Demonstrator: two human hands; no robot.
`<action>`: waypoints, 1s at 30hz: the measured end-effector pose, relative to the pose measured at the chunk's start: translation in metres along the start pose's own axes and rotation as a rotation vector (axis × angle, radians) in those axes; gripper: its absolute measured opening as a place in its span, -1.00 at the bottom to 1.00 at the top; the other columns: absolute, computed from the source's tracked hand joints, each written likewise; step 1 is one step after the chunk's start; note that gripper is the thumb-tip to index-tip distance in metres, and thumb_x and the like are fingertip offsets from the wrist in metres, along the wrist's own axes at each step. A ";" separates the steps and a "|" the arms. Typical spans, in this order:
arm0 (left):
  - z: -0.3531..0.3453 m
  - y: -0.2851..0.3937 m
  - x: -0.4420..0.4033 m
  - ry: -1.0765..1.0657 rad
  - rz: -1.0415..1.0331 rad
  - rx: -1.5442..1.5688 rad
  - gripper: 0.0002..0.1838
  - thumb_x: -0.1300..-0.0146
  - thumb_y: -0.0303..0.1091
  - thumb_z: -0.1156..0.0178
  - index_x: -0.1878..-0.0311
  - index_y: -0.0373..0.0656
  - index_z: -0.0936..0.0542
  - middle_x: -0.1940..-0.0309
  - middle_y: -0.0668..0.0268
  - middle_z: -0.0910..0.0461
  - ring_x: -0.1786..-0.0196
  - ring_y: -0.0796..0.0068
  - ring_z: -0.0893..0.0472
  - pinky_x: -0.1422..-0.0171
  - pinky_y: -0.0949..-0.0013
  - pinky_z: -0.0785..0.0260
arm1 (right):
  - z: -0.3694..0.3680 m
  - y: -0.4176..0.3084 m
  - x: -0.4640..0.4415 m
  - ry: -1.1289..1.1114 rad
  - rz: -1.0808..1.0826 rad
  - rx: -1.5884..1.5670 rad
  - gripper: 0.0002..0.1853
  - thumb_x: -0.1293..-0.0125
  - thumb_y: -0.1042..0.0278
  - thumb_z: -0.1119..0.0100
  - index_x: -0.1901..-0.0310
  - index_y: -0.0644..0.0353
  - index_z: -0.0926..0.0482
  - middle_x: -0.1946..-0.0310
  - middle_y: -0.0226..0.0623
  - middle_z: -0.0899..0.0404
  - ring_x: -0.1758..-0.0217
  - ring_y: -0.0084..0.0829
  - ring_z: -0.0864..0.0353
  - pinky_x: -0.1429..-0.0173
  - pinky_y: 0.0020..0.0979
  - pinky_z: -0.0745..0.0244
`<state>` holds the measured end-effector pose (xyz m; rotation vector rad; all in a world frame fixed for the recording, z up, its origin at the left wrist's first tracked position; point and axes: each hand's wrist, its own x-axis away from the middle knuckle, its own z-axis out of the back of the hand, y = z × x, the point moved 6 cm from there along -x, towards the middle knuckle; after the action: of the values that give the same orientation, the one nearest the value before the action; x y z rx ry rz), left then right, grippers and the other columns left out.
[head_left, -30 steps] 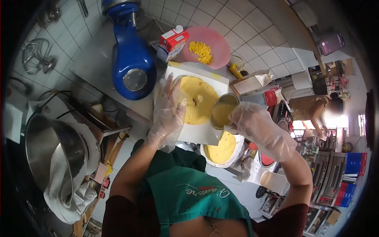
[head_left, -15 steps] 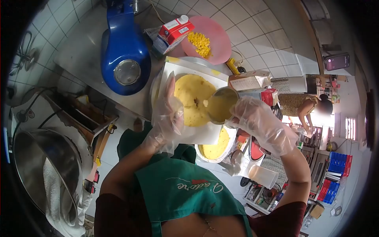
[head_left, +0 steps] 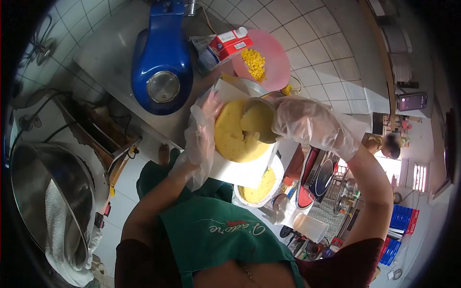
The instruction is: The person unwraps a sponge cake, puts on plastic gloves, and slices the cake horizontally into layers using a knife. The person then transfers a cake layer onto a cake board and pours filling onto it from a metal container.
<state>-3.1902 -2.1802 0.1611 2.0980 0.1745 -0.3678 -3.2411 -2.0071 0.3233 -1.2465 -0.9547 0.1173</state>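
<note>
A round yellow cake layer [head_left: 235, 144] lies on a white square board [head_left: 237, 171]; a small torn-looking mark shows near its middle. My left hand [head_left: 202, 127], in a clear plastic glove, has its fingers stretched out along the cake's left side. In my gloved right hand [head_left: 307, 120] is a round metal cup [head_left: 259, 121], tipped over the right part of the cake, which it partly hides. Its inside looks yellowish, and I cannot make out the contents clearly. Just below the board, a second yellow cake layer [head_left: 263, 186] sits in a white round container [head_left: 238, 193].
A blue stand mixer [head_left: 162, 62] stands on the metal counter [head_left: 103, 65] at left. Behind the board are a red and white carton [head_left: 233, 44] and a pink plate [head_left: 276, 62] bearing yellow pieces. A large metal bowl [head_left: 36, 201] with a white towel sits lower left. Another person [head_left: 379, 144] is far right.
My right hand has brought the cup left and tipped it further over the cake's middle. The view has shifted a little, and the other person is now less visible.
</note>
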 end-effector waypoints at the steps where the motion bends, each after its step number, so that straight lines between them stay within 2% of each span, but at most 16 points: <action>1: -0.001 0.000 -0.001 0.000 0.000 0.007 0.03 -0.30 0.24 0.08 -0.54 -0.43 0.09 -0.52 -0.21 -0.01 -0.56 -0.13 -0.06 -0.61 0.00 0.14 | 0.002 0.002 -0.002 -0.042 0.009 -0.052 -0.53 -0.31 0.50 -0.25 -0.23 0.36 -0.42 0.15 -0.36 -0.59 0.17 -0.61 -0.57 0.07 -0.56 -0.55; 2: -0.001 -0.001 -0.001 0.000 0.000 0.012 0.04 -0.29 0.26 0.09 -0.55 -0.43 0.09 -0.53 -0.20 0.00 -0.56 -0.12 -0.05 -0.61 0.00 0.15 | 0.002 0.002 -0.006 -0.084 0.016 -0.105 -0.51 -0.33 0.47 -0.22 -0.27 0.38 -0.39 0.16 -0.36 -0.57 0.17 -0.61 -0.55 0.07 -0.55 -0.54; 6: -0.002 -0.001 -0.002 0.010 0.000 0.026 0.07 -0.28 0.33 0.12 -0.55 -0.41 0.09 -0.54 -0.18 0.02 -0.57 -0.10 -0.02 -0.62 0.00 0.20 | -0.007 -0.012 -0.018 -0.060 -0.020 0.057 -0.39 -0.38 0.30 -0.16 -0.36 0.44 -0.27 0.25 -0.36 -0.50 0.20 -0.52 -0.48 0.05 -0.45 -0.47; 11: -0.002 0.000 -0.001 0.009 0.014 0.044 0.11 -0.27 0.42 0.15 -0.56 -0.39 0.09 -0.55 -0.16 0.04 -0.59 -0.07 0.02 -0.64 0.00 0.25 | 0.016 0.004 0.002 -0.051 0.008 0.074 -0.70 -0.32 0.55 -0.22 -0.09 0.31 -0.54 0.17 -0.32 -0.60 0.16 -0.50 -0.59 -0.03 -0.49 -0.55; 13: -0.004 -0.002 -0.002 0.007 0.017 0.054 0.13 -0.26 0.46 0.16 -0.56 -0.38 0.10 -0.55 -0.15 0.05 -0.60 -0.06 0.04 -0.64 0.00 0.28 | 0.033 0.018 0.022 -0.043 0.126 0.215 -0.68 -0.31 0.53 -0.23 -0.10 0.30 -0.53 0.16 -0.31 -0.60 0.14 -0.46 -0.60 -0.05 -0.46 -0.57; 15: -0.006 -0.003 -0.003 0.001 0.022 0.066 0.15 -0.26 0.49 0.17 -0.57 -0.37 0.10 -0.56 -0.14 0.06 -0.61 -0.05 0.05 -0.65 0.00 0.30 | 0.037 0.031 0.035 -0.122 0.299 0.154 -0.65 -0.30 0.51 -0.25 -0.11 0.30 -0.53 0.14 -0.31 -0.60 0.10 -0.44 -0.61 -0.07 -0.42 -0.59; 17: -0.008 -0.006 -0.005 -0.003 0.024 0.084 0.17 -0.25 0.53 0.19 -0.57 -0.36 0.10 -0.57 -0.13 0.06 -0.61 -0.04 0.07 -0.66 0.00 0.32 | 0.041 0.046 0.054 -0.008 0.255 0.119 -0.64 -0.27 0.47 -0.28 -0.11 0.28 -0.54 0.12 -0.29 -0.61 0.06 -0.40 -0.63 -0.05 -0.35 -0.61; 18: -0.009 -0.009 -0.006 -0.006 0.028 0.093 0.18 -0.25 0.55 0.19 -0.57 -0.36 0.10 -0.57 -0.13 0.07 -0.62 -0.03 0.08 -0.66 0.00 0.33 | 0.031 0.044 0.070 0.166 0.109 0.162 -0.64 -0.26 0.45 -0.30 -0.09 0.27 -0.55 0.11 -0.28 -0.62 0.04 -0.37 -0.64 -0.02 -0.32 -0.61; 20: -0.009 -0.014 -0.006 -0.003 0.041 0.123 0.20 -0.24 0.58 0.21 -0.57 -0.35 0.10 -0.57 -0.12 0.08 -0.62 -0.02 0.09 -0.67 0.00 0.36 | 0.021 0.063 0.093 0.533 -0.201 -0.035 -0.66 -0.18 0.41 -0.35 -0.01 0.21 -0.60 0.11 -0.19 -0.64 0.01 -0.22 -0.68 0.09 -0.21 -0.60; 23: 0.002 -0.039 -0.003 0.034 0.080 0.239 0.19 -0.23 0.64 0.29 -0.59 -0.25 0.08 -0.58 -0.10 0.10 -0.62 -0.05 0.11 -0.66 -0.05 0.36 | 0.013 0.071 0.113 0.366 0.067 1.381 -0.63 -0.13 0.40 -0.35 -0.01 0.16 -0.61 0.13 -0.15 -0.63 0.07 -0.12 -0.67 0.11 -0.20 -0.57; 26: -0.008 -0.024 -0.007 0.136 0.290 0.296 0.09 -0.32 0.57 0.40 -0.60 -0.20 0.06 -0.58 -0.12 0.11 -0.62 -0.04 0.10 -0.66 -0.05 0.36 | 0.008 0.093 0.134 0.642 0.024 0.860 -0.65 -0.10 0.48 -0.39 0.05 0.27 -0.57 0.07 -0.22 -0.62 0.00 -0.26 -0.65 -0.03 -0.25 -0.58; 27: -0.012 -0.013 -0.006 0.028 0.130 0.110 0.04 -0.34 0.55 0.40 -0.60 -0.15 0.03 -0.59 -0.07 0.10 -0.63 0.01 0.10 -0.67 -0.03 0.35 | 0.006 0.113 0.141 0.693 0.152 0.682 -0.65 -0.11 0.45 -0.40 0.06 0.29 -0.56 0.07 -0.19 -0.62 -0.01 -0.24 -0.65 -0.04 -0.23 -0.57; 29: -0.005 -0.033 -0.005 0.140 0.269 0.223 -0.06 -0.40 0.47 0.39 -0.60 -0.07 0.00 -0.60 0.00 0.08 -0.63 0.05 0.09 -0.67 0.01 0.36 | 0.003 0.154 0.156 0.738 0.433 0.337 -0.64 -0.13 0.39 -0.43 0.07 0.31 -0.56 0.05 -0.13 -0.61 -0.03 -0.19 -0.63 -0.07 -0.19 -0.56; 30: -0.006 -0.035 -0.006 0.140 0.277 0.204 -0.07 -0.42 0.44 0.41 -0.60 -0.08 0.00 -0.60 -0.01 0.07 -0.63 0.05 0.09 -0.67 0.01 0.37 | -0.009 0.158 0.162 0.878 0.491 0.606 -0.60 -0.11 0.30 -0.46 0.05 0.23 -0.57 0.08 -0.12 -0.58 0.01 -0.11 -0.60 -0.03 -0.16 -0.54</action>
<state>-3.2038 -2.1561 0.1376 2.3130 -0.0753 -0.0737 -3.0690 -1.8658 0.2794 -0.7957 0.1643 0.2022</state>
